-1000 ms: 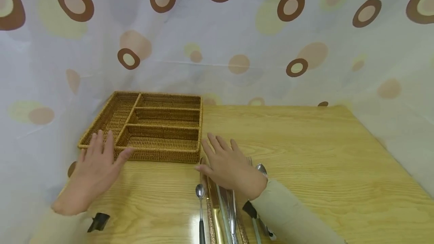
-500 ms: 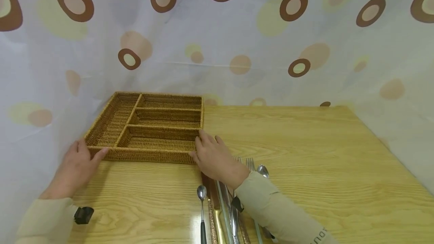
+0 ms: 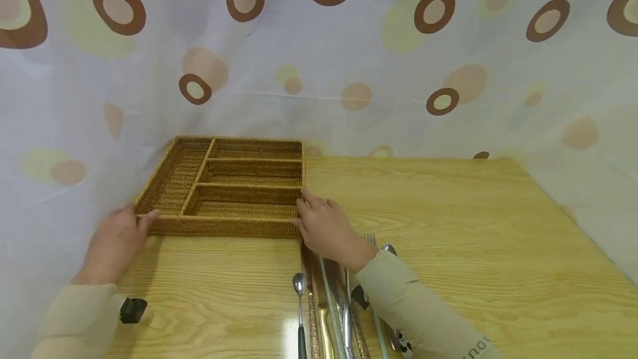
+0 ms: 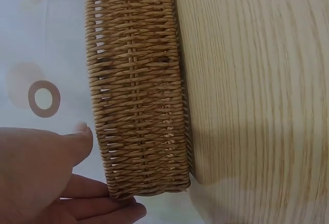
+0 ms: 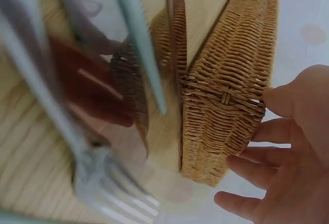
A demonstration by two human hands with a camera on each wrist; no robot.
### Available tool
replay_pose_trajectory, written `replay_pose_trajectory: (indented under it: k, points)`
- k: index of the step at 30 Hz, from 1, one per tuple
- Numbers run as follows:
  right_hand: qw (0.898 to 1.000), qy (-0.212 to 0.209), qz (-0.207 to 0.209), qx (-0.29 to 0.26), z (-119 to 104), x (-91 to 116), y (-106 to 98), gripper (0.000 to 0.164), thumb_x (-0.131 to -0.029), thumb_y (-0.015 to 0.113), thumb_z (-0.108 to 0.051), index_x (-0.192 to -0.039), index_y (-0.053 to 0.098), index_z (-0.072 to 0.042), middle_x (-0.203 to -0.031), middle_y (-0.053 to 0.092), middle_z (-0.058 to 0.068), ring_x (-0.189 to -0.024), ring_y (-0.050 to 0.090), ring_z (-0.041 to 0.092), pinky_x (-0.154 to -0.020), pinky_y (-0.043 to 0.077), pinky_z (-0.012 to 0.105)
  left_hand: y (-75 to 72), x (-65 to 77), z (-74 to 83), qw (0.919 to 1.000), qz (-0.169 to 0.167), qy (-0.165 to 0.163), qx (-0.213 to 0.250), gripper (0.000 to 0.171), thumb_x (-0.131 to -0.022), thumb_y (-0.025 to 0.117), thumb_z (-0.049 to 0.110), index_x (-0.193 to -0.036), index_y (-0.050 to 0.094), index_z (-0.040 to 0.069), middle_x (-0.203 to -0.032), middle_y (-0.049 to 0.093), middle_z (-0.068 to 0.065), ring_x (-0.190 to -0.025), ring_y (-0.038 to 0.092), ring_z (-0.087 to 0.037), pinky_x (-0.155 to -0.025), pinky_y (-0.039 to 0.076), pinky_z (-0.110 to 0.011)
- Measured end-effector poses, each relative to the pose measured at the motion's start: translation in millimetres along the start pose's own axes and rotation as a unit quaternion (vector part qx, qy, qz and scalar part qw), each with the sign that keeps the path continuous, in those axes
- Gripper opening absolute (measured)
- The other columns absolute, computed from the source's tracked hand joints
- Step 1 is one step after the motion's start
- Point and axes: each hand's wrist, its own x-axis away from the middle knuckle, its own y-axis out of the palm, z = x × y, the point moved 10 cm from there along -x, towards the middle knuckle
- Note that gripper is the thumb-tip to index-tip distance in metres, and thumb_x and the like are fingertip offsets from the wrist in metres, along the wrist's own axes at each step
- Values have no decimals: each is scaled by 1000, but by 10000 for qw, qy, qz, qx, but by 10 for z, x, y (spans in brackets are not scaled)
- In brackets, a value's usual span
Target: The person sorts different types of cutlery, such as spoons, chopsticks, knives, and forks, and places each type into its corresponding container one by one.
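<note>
Cutlery [image 3: 326, 334] is laid at the near middle of the table [image 3: 448, 209]. Farther left, a wicker tray [image 3: 224, 227] is held at its near left corner by the left hand [image 3: 114, 242] and at its near right corner by the right hand [image 3: 326, 231], between thumb and fingers. A patterned sheet [image 3: 299, 43] is hung behind.

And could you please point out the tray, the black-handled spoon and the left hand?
Tray [image 3: 224, 227]: head view, middle of its front wall.
Black-handled spoon [image 3: 301, 335]: head view, on its handle.
Left hand [image 3: 112, 244]: head view, on its back.
</note>
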Motion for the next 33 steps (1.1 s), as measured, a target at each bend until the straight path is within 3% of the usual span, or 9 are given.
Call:
replay_pose_trajectory:
  k: [3, 11, 20, 27, 33]
  points:
    - [9999, 69, -92, -64, 81, -7, 41, 50, -100, 32, -38, -137, 36, -4, -148, 24, 13, -128, 31, 25, -97, 37, 49, 23, -19, 42, 10000, -34, 36, -8, 54, -100, 32, 36, -94, 47, -15, -78, 52, -30, -77, 50, -49, -63, 42, -57]
    - [9997, 116, -54, -195, 248, -27, 58, 49, -100, 36, -35, -138, 35, -5, -148, 24, 12, -125, 36, 24, -94, 40, 49, -15, -69, 212, 9992, 263, 281, -78, 39, -99, 37, 23, -70, 44, -1, -60, 46, -15, -58, 49, -36, -54, 40, -50]
    - [9994, 183, -134, -278, 441, 105, 70, 48, -99, 39, -32, -139, 32, -5, -149, 20, 12, -126, 35, 25, -95, 39, 51, 108, -87, 373, 9991, -17, 410, -134, 34, -99, 36, 18, -88, 48, -11, -71, 52, -21, -70, 53, -43, -58, 44, -53]
    - [9992, 158, -57, -365, 576, 218, 57, 48, -99, 37, -28, -139, 31, -3, -150, 19, 13, -124, 36, 27, -91, 42, 50, 139, -98, 550, 9969, 19, 730, -283, 27, -97, 39, 13, -82, 48, -7, -60, 48, -11, -51, 46, -24, -46, 40, -38]
    - [9976, 46, 284, -629, 678, 303, 22, 47, -99, 39, -27, -136, 34, 1, -147, 23, 17, -112, 48, 30, -86, 47, 43, 180, -81, 681, 9961, 77, 852, -225, 23, -96, 40, 10, -81, 48, -5, -57, 44, -9, -46, 40, -20, -42, 37, -32]
